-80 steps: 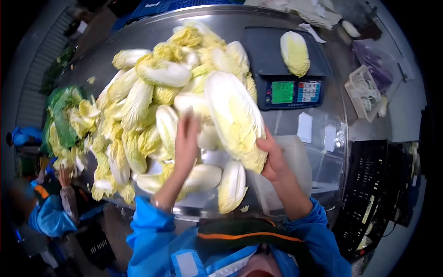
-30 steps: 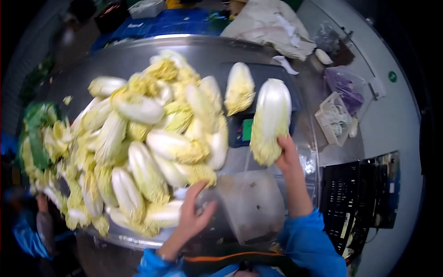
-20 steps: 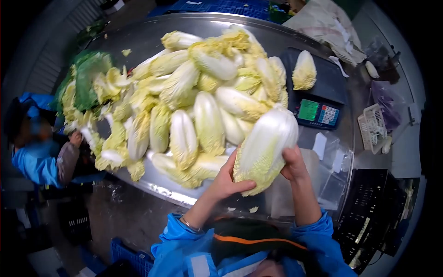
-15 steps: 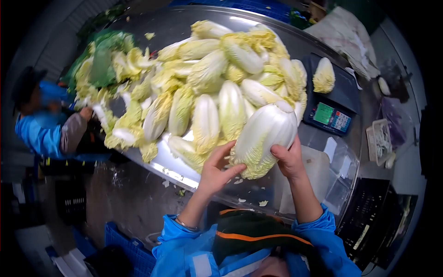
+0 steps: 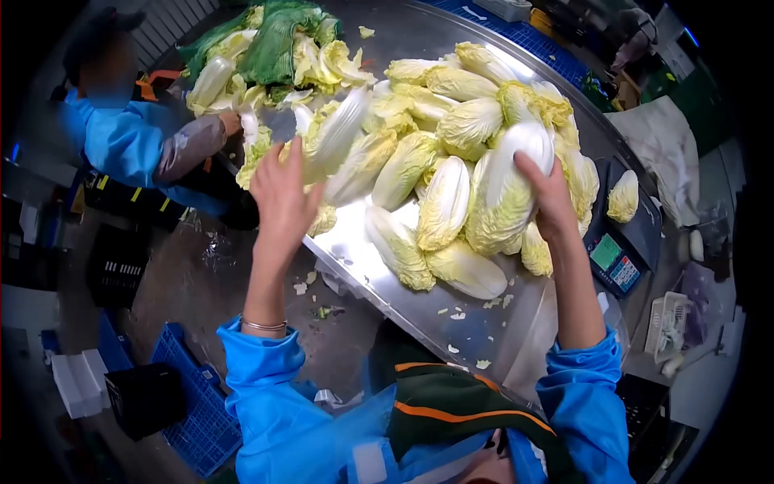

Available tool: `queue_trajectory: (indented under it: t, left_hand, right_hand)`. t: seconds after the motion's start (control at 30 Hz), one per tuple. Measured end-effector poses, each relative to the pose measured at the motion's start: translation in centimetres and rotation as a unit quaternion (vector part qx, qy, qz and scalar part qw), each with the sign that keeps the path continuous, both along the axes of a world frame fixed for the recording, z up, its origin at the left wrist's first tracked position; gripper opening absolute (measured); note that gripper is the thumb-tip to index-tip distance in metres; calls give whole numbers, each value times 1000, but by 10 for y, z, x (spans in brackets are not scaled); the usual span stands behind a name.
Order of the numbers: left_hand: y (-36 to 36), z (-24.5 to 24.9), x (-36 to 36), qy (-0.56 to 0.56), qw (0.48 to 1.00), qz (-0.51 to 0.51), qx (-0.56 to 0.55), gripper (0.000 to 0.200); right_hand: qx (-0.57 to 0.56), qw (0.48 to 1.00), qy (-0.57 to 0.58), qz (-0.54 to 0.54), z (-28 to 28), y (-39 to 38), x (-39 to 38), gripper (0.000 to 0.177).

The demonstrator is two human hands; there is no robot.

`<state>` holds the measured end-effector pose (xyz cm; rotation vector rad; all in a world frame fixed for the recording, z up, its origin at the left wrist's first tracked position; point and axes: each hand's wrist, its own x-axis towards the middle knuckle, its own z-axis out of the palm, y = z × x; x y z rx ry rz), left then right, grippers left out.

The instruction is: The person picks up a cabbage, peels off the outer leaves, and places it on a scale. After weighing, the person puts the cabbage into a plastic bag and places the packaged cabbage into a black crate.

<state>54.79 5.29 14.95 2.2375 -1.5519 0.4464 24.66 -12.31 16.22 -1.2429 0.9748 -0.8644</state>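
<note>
My right hand [image 5: 548,189] grips a napa cabbage [image 5: 508,194] by its right side near the white base, thumb over the top, at the front right of the heap. The cabbage's leafy end points toward me. My left hand [image 5: 282,198] is raised at the table's left front edge, fingers apart and holding nothing. Just beyond its fingertips, a pale napa cabbage [image 5: 343,133] lies slanted among loose leaves, slightly blurred. More napa cabbages [image 5: 443,202] are heaped on the metal table [image 5: 363,278].
A co-worker [image 5: 129,129] in blue stands at the left, one hand by the leaves. Green netting [image 5: 278,48] lies at the back left. A scale [image 5: 617,262] with a small cabbage [image 5: 623,196] stands right. Blue crates [image 5: 197,411] are on the floor.
My hands were together around one large cabbage. Now the left has let go and moved far left, while the right grips a cabbage over the heap. The view has shifted left.
</note>
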Motion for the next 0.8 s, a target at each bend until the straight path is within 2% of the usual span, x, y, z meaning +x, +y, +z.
queue_trajectory:
  t: [0.03, 0.07, 0.1, 0.13, 0.17, 0.2, 0.23, 0.27, 0.33, 0.37, 0.4, 0.47, 0.5, 0.57, 0.6, 0.63, 0.73, 0.8]
  left_hand:
    - [-9, 8, -10, 55, 986, -124, -93, 76]
    - [-19, 22, -35, 214, 946, -227, -93, 89]
    - [-21, 19, -68, 372, 877, -290, -85, 101]
    - [-25, 5, -104, 571, 745, -328, -104, 104]
    - [-28, 3, -123, 416, 840, -337, -89, 102]
    - [-30, -9, -130, 522, 778, -321, -141, 94]
    - [-31, -14, -130, 672, 647, -325, -158, 89]
    - [-30, -18, -132, 798, 488, -314, -164, 85]
    - [-25, -25, -138, 891, 290, -335, -93, 79]
    - [-21, -28, -142, 921, 187, -337, -54, 76]
    - [-18, -32, -145, 929, 176, -322, -51, 74]
    - [-17, -37, -150, 941, 157, -295, -46, 70]
    - [-16, -32, -156, 961, 219, -147, -88, 62]
    - [-5, -30, -145, 842, 498, -209, -12, 56]
    - [-3, -24, -145, 748, 619, -237, 27, 54]
    - [-3, -16, -157, 735, 655, -177, 13, 53]
    - [2, -32, -153, 508, 835, -213, 17, 46]
    - [3, -26, -153, 573, 792, -207, 47, 42]
  right_hand:
    - [27, 999, -26, 15, 21, 8, 14, 57]
    - [32, 998, -43, 15, 36, 19, 28, 58]
    - [43, 997, -57, 16, 46, 33, 41, 59]
    - [46, 996, -73, 20, 54, 38, 48, 59]
    - [45, 994, -87, 42, 58, 41, 46, 62]
    - [40, 992, -102, 61, 62, 45, 40, 64]
    - [35, 990, -115, 77, 64, 47, 32, 67]
    - [4, 993, -91, 71, 60, 46, 21, 71]
    - [14, 986, -157, 46, 22, 41, 15, 68]
    - [132, 950, -267, 94, 5, 45, 16, 66]
    - [266, 895, -344, 100, -8, 49, 14, 71]
    - [246, 887, -389, 22, -16, 59, 18, 67]
    - [240, 890, -387, 7, -19, 59, 12, 66]
    - [226, 897, -379, -22, -22, 59, 0, 65]
    - [201, 910, -362, -27, -25, 59, -9, 66]
    - [177, 922, -345, -23, -31, 60, -12, 66]
    - [99, 945, -311, -30, -30, 60, -16, 74]
    - [28, 962, -266, -55, -28, 63, -19, 78]
